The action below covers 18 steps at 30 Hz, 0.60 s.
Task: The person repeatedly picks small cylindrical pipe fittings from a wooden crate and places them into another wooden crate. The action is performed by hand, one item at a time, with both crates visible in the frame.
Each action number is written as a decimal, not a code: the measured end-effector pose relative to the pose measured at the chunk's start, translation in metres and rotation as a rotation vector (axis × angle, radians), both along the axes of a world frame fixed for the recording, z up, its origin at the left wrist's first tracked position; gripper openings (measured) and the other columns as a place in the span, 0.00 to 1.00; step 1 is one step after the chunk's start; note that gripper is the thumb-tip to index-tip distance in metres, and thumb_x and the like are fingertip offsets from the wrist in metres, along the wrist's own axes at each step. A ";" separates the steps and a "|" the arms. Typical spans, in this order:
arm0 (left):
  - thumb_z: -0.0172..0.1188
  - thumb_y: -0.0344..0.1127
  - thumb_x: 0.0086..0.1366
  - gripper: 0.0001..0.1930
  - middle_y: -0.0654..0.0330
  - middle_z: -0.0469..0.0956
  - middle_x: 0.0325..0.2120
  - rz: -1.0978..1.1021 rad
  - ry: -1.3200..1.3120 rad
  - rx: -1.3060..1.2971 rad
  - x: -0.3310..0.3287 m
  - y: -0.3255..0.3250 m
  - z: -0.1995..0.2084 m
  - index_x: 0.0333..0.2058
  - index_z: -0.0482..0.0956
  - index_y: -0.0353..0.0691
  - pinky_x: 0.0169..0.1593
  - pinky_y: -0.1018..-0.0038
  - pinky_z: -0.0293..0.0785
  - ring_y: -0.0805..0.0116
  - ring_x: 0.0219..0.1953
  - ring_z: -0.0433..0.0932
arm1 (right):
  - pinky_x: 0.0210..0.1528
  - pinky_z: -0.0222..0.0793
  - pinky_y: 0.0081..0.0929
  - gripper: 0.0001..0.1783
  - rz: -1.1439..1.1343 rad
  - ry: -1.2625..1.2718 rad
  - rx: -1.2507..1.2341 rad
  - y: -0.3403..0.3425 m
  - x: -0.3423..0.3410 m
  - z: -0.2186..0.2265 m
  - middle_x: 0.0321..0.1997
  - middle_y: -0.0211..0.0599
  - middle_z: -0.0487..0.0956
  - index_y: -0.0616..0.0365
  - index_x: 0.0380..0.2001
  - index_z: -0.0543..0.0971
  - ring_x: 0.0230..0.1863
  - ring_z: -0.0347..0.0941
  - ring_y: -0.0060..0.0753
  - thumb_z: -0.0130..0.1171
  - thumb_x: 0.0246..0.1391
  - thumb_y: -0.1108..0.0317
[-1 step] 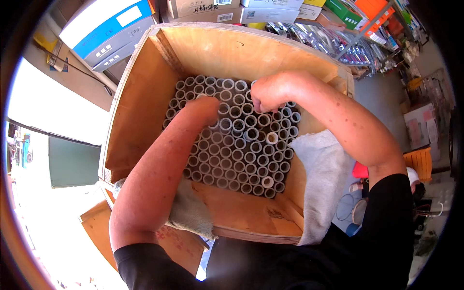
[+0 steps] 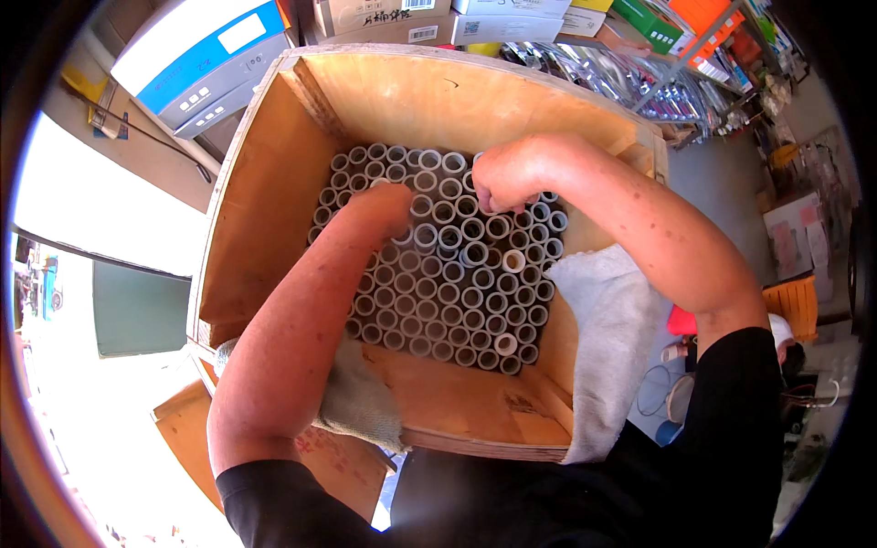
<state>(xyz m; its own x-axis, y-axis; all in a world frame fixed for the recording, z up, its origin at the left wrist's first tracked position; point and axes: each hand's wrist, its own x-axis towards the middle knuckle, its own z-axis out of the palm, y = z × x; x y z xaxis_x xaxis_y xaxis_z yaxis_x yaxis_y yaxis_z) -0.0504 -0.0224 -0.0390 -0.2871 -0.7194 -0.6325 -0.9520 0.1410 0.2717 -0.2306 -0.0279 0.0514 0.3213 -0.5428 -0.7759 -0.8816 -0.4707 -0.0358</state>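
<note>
Many pale grey plastic tubes point(image 2: 449, 294) stand upright in tight rows inside a deep wooden box point(image 2: 402, 82), their round open ends facing up. My left hand point(image 2: 389, 206) is closed over tube ends at the left of the middle rows, its fingertips mostly hidden. Farther right, my right hand point(image 2: 502, 175) curls down over the tubes of the far rows with its fingers bent together. Whatever either hand grips is hidden. Two tubes, one of them the cream tube point(image 2: 513, 261), look paler and more filled in at the top than the others.
A grey cloth point(image 2: 607, 338) drapes over the box's right near edge, and a brownish cloth point(image 2: 361, 397) over its near left edge. Cardboard boxes point(image 2: 384, 18) and a blue-and-white box point(image 2: 219, 55) are stacked beyond. Plastic-wrapped goods point(image 2: 630, 82) lie on shelving at far right.
</note>
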 end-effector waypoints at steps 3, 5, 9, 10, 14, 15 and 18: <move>0.55 0.23 0.48 0.07 0.50 0.78 0.21 0.058 0.136 0.036 0.006 -0.010 -0.018 0.29 0.76 0.28 0.22 0.70 0.76 0.61 0.19 0.79 | 0.27 0.72 0.27 0.09 0.025 0.115 0.052 0.001 0.003 -0.001 0.26 0.36 0.80 0.59 0.29 0.79 0.25 0.76 0.29 0.50 0.46 0.71; 0.57 0.23 0.48 0.06 0.51 0.77 0.18 0.063 0.179 0.066 0.005 -0.011 -0.016 0.28 0.77 0.27 0.20 0.71 0.76 0.63 0.18 0.79 | 0.27 0.73 0.28 0.09 0.021 0.172 0.134 0.007 0.003 -0.007 0.27 0.37 0.80 0.63 0.29 0.79 0.25 0.76 0.30 0.52 0.46 0.70; 0.58 0.23 0.48 0.08 0.51 0.77 0.19 0.095 0.245 0.143 0.011 -0.015 -0.017 0.30 0.77 0.28 0.20 0.72 0.76 0.63 0.18 0.79 | 0.28 0.73 0.30 0.11 0.129 0.319 0.148 0.016 0.011 -0.011 0.28 0.38 0.80 0.67 0.31 0.78 0.26 0.77 0.31 0.55 0.46 0.70; 0.59 0.23 0.48 0.09 0.51 0.77 0.20 0.107 0.257 0.163 0.012 -0.016 -0.019 0.31 0.77 0.27 0.21 0.72 0.77 0.63 0.19 0.80 | 0.28 0.73 0.30 0.11 0.152 0.338 0.136 0.017 0.012 -0.010 0.29 0.39 0.80 0.67 0.32 0.78 0.27 0.77 0.31 0.55 0.47 0.70; 0.59 0.22 0.48 0.13 0.49 0.78 0.22 0.121 0.270 0.220 0.012 -0.019 -0.023 0.35 0.75 0.25 0.22 0.71 0.78 0.62 0.21 0.80 | 0.28 0.73 0.30 0.12 0.141 0.323 0.142 0.017 0.010 -0.015 0.32 0.40 0.79 0.66 0.33 0.78 0.28 0.77 0.31 0.56 0.47 0.69; 0.59 0.21 0.48 0.13 0.49 0.78 0.23 0.123 0.263 0.228 0.010 -0.019 -0.021 0.36 0.75 0.25 0.22 0.71 0.78 0.61 0.22 0.81 | 0.28 0.73 0.30 0.12 0.156 0.326 0.151 0.015 0.010 -0.018 0.33 0.40 0.79 0.65 0.34 0.78 0.28 0.77 0.32 0.56 0.46 0.69; 0.59 0.21 0.49 0.13 0.48 0.78 0.23 0.113 0.255 0.240 0.009 -0.018 -0.019 0.36 0.74 0.24 0.23 0.71 0.78 0.60 0.23 0.81 | 0.29 0.74 0.31 0.13 0.156 0.315 0.154 0.011 0.008 -0.022 0.33 0.40 0.79 0.65 0.35 0.78 0.29 0.77 0.32 0.57 0.47 0.69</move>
<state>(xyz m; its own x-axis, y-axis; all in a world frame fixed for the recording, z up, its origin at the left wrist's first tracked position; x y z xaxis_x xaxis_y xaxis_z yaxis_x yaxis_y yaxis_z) -0.0412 -0.0407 -0.0579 -0.3848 -0.5954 -0.7052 -0.8551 -0.0577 0.5153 -0.2222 -0.0164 0.0298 0.1241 -0.3755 -0.9185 -0.7789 -0.6103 0.1443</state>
